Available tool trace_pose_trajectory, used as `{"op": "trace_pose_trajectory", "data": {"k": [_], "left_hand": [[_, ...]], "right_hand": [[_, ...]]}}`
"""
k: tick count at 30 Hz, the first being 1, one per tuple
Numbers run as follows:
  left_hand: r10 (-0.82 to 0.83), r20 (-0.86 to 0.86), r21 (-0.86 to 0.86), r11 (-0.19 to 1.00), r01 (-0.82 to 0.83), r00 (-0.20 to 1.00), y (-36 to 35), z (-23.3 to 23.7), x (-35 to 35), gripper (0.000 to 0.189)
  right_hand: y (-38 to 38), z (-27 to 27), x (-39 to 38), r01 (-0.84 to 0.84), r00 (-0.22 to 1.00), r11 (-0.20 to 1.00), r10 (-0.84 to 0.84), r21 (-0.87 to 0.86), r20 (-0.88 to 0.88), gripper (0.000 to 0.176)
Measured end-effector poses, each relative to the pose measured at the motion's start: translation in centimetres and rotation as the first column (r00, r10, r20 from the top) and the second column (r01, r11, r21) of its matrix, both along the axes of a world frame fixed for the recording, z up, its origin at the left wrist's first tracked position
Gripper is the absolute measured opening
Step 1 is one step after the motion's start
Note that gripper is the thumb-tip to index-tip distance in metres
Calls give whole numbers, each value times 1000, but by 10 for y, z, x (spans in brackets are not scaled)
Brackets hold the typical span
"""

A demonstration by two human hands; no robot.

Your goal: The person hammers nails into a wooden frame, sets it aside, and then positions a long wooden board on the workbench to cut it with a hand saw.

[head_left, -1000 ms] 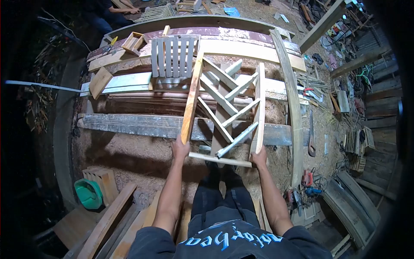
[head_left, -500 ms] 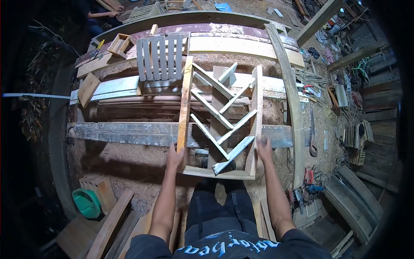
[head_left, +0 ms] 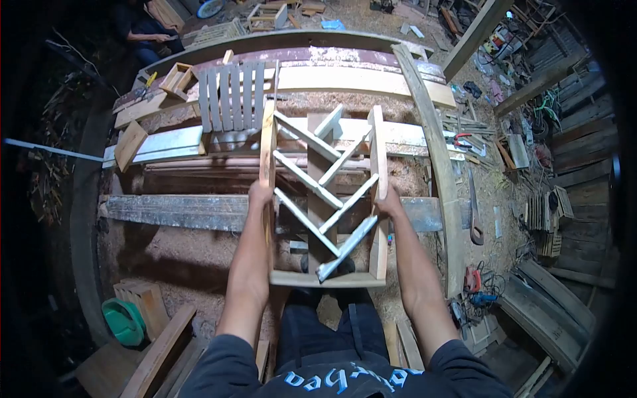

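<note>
Sawdust covers the ground of an open wood yard, with planks stacked across the middle of the frame. At the lower left we see one green bowl [head_left: 123,322] beside one small wooden crate [head_left: 147,300]. At the upper left another person [head_left: 142,30] sits well apart from us. One long grey plank [head_left: 179,211] runs across the left centre. Above it stands one slatted panel [head_left: 231,97], with one small open box [head_left: 176,77] to its left.

At the centre we hold one wooden frame [head_left: 308,180], lying over the planks with its near end at the lower centre, above our legs. It has two side rails, one bottom rail and, by our count, seven diagonal slats: three off the left rail and four off the right. Our left hand [head_left: 260,194] is wrapped around the left rail about halfway up. Our right hand [head_left: 387,198] is closed on the right rail at the same height. Right of that runs one curved beam [head_left: 432,152], then one handsaw [head_left: 475,215] on the ground.

Half a second ago both hands sat lower, near the bottom corners, and the right one was open beside its rail. Now both grip at mid-rail, and the frame has come nearer to us.
</note>
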State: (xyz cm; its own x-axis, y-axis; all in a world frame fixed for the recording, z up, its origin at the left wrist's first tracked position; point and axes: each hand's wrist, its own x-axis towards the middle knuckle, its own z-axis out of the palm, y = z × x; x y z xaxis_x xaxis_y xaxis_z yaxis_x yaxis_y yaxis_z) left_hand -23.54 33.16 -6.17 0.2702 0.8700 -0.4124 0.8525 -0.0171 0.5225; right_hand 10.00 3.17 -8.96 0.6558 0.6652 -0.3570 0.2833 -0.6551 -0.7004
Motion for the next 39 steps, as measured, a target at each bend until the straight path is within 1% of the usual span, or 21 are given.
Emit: {"op": "trace_pose_trajectory", "data": {"k": [1,3,5,6,9,11,13,15,17,19,20,21,22,23,24,25,26,29,34,36,39], "left_hand": [[53,65,-35,998,-50,997,-10,-17,-14,38],[79,7,-20,997,-79,997,-57,18,-29,38],[107,3,-38,993,-107,994,-95,36,-43,41],[133,148,-32,991,-129,980,-112,19,-57,43],[151,143,-51,988,-145,978,-157,69,-65,46],[124,160,-60,991,-116,979,-169,66,-73,55],[115,299,-48,993,-105,947,-186,81,-76,52],[94,355,-59,995,-78,930,-199,92,-81,49],[69,478,-46,998,-54,876,-207,117,-80,43],[88,512,-109,993,-37,854,-213,145,-75,46],[57,640,-69,997,-16,766,-218,156,-72,48],[23,751,-31,1000,0,660,-222,166,-69,49],[-94,763,59,995,77,639,-221,180,-73,51],[-37,747,-4,998,59,664,-228,201,-67,47],[-2,732,-86,992,96,681,-228,222,-60,47],[31,709,-170,977,128,704,-232,239,-62,47],[-34,847,-26,994,105,530,-236,231,-50,44],[-276,759,149,955,255,590,-236,265,-26,42],[-267,841,136,946,293,471,-259,368,36,43],[-309,882,205,932,300,356,-275,397,57,39],[-247,922,151,939,310,299,-308,434,85,34]], "right_hand": [[-6,29,-18,52,999,998,-52,-44,-14,77],[-37,46,-43,76,997,994,-75,76,-19,74],[-70,51,-62,94,995,990,-98,-103,-32,77],[-84,57,-68,109,993,988,-113,-109,-31,77],[-131,68,-94,163,983,986,-160,20,-84,80],[-154,63,-96,118,992,957,-124,266,8,80],[-168,99,-103,187,982,960,-180,209,-53,75],[-192,109,-116,242,956,935,-275,258,103,71],[-205,171,-131,276,958,932,-285,234,7,72],[-213,224,-141,435,900,899,-431,49,-69,71],[-226,235,-149,378,914,912,-395,160,95,69],[-222,266,-150,383,909,907,-404,173,101,69],[-225,311,-169,473,868,852,-494,226,48,66],[-232,337,-184,559,815,782,-580,274,-7,63],[-257,308,-186,611,768,627,-617,482,-171,59],[-280,317,-183,548,837,743,-496,385,-232,54],[-286,323,-184,512,852,718,-495,471,-171,53],[-319,334,-188,490,826,663,-560,566,-59,52],[-344,403,-183,630,720,591,-688,504,-94,46],[-366,418,-167,530,666,644,-719,552,199,40],[-403,454,-148,524,627,600,-752,605,203,37]]}}
